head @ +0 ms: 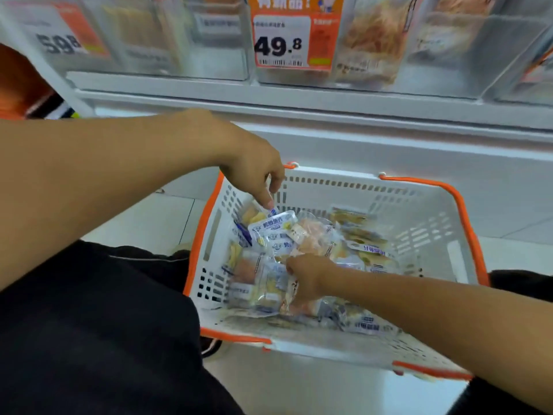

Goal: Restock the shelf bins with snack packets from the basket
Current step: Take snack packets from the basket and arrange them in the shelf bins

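The left arm enters bare from nine o'clock and slants toward three o'clock, its wrist bent so the left hand (pixel 254 172) hangs fingers down, the forefinger stretched toward six o'clock and the other fingers loosely curled. The right arm comes in from four o'clock toward ten o'clock, lower in view. The right hand (pixel 305 277) lies knuckles up, fingers curled downward.

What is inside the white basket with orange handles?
The basket holds a loose pile of snack packets. The left hand and right hand both reach into it. The floor beneath the pile is covered.
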### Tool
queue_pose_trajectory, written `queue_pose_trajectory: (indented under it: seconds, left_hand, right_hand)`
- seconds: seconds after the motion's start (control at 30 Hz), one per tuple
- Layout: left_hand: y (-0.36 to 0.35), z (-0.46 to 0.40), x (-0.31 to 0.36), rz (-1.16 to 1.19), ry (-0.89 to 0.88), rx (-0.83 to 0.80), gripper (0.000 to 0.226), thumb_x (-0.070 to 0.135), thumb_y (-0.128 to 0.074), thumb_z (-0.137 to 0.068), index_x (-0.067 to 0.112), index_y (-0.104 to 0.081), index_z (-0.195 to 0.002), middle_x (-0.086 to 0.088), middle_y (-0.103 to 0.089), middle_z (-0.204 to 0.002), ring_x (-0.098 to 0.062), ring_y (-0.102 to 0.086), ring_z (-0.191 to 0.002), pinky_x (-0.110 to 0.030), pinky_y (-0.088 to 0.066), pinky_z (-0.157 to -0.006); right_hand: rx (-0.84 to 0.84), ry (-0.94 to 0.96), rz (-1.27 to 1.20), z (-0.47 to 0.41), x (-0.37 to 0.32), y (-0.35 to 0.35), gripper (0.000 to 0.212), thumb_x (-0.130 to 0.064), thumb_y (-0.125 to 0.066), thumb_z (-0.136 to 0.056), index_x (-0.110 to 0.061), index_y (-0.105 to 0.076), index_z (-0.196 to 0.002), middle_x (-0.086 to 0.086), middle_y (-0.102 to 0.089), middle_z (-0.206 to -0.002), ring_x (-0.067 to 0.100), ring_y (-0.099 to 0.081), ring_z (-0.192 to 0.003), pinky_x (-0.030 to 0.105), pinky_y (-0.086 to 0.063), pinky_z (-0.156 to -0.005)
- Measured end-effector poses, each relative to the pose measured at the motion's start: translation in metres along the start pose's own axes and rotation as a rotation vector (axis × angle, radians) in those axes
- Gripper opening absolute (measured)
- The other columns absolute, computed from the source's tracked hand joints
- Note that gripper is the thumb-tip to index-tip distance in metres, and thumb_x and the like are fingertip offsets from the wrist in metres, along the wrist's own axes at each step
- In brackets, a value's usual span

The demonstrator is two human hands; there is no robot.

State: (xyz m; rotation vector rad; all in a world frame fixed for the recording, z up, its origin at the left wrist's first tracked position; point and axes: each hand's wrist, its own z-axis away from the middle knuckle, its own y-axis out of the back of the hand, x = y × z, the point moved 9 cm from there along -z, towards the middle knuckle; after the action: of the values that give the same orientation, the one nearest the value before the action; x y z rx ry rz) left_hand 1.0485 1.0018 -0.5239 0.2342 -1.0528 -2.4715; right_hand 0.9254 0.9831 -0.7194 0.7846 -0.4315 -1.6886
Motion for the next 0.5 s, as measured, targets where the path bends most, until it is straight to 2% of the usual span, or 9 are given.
queue_pose_trajectory:
  seconds: [0.1,0.17,0.23,0.3,0.4,0.47,0.5]
  left_hand:
    - [-0.013,0.004,-0.007,-0.025,0.009,-0.040,0.051,0.055,-0.057,-0.091,0.026,-0.053,-0.132,0.010,-0.053,-0.105,-0.014,-0.050,-0.098,-0.028,-0.039,-0.087]
    - [-0.019,0.008,-0.011,-0.024,0.009,-0.059,0.051,0.055,-0.058,-0.091,0.026,-0.053,-0.134,0.011,-0.052,-0.104,-0.012,-0.049,-0.099,-0.027,-0.038,-0.087]
    - [-0.020,0.011,-0.013,-0.012,0.008,-0.062,0.051,0.054,-0.058,-0.091,0.027,-0.052,-0.134,0.012,-0.053,-0.104,-0.012,-0.050,-0.100,-0.027,-0.039,-0.088]
    - [-0.019,0.013,-0.012,0.011,-0.001,-0.059,0.054,0.055,-0.060,-0.089,0.027,-0.052,-0.134,0.011,-0.057,-0.107,-0.012,-0.052,-0.102,-0.029,-0.042,-0.093]
    - [-0.010,0.017,-0.008,0.112,-0.008,-0.058,0.070,0.062,-0.065,-0.081,0.026,-0.048,-0.139,0.008,-0.058,-0.122,-0.014,-0.058,-0.108,-0.034,-0.047,-0.099]
    - [0.002,0.021,0.003,0.281,-0.045,-0.055,0.075,0.061,-0.071,-0.077,0.026,-0.046,-0.138,0.010,-0.057,-0.126,-0.009,-0.064,-0.101,-0.032,-0.053,-0.093]
    - [0.010,0.022,0.009,0.392,-0.076,-0.039,0.068,0.057,-0.074,-0.076,0.027,-0.048,-0.131,0.010,-0.058,-0.124,-0.005,-0.066,-0.093,-0.029,-0.056,-0.085]
  right_hand:
    - [0.023,0.003,0.001,-0.009,-0.004,-0.014,0.042,-0.026,-0.083,-0.077,-0.011,-0.059,-0.107,0.005,-0.061,-0.103,0.021,-0.057,-0.093,0.033,-0.048,-0.078]
    - [-0.040,0.029,0.001,-0.014,0.000,-0.014,0.021,-0.024,-0.080,-0.082,-0.012,-0.063,-0.088,0.001,-0.058,-0.087,0.018,-0.054,-0.083,0.030,-0.044,-0.077]
    - [-0.100,0.061,-0.102,-0.010,0.006,-0.005,0.023,-0.020,-0.077,-0.085,-0.016,-0.060,-0.071,-0.004,-0.057,-0.072,0.013,-0.055,-0.073,0.026,-0.045,-0.077]
    - [-0.109,0.078,-0.309,0.002,0.012,0.021,0.016,-0.016,-0.075,-0.087,-0.012,-0.065,-0.075,-0.003,-0.061,-0.072,0.009,-0.057,-0.068,0.024,-0.052,-0.071]
    - [-0.095,0.124,-0.566,0.036,0.013,0.093,0.005,-0.011,-0.072,-0.090,-0.007,-0.070,-0.088,0.005,-0.065,-0.086,0.013,-0.061,-0.076,0.028,-0.059,-0.071]
    - [-0.032,0.162,-0.699,0.067,0.011,0.154,0.004,-0.008,-0.067,-0.093,-0.007,-0.069,-0.089,0.004,-0.066,-0.086,0.010,-0.062,-0.076,0.024,-0.057,-0.066]
    - [0.013,0.185,-0.751,0.085,0.010,0.184,0.005,-0.007,-0.064,-0.094,-0.006,-0.069,-0.091,0.005,-0.066,-0.085,0.009,-0.061,-0.073,0.021,-0.055,-0.063]
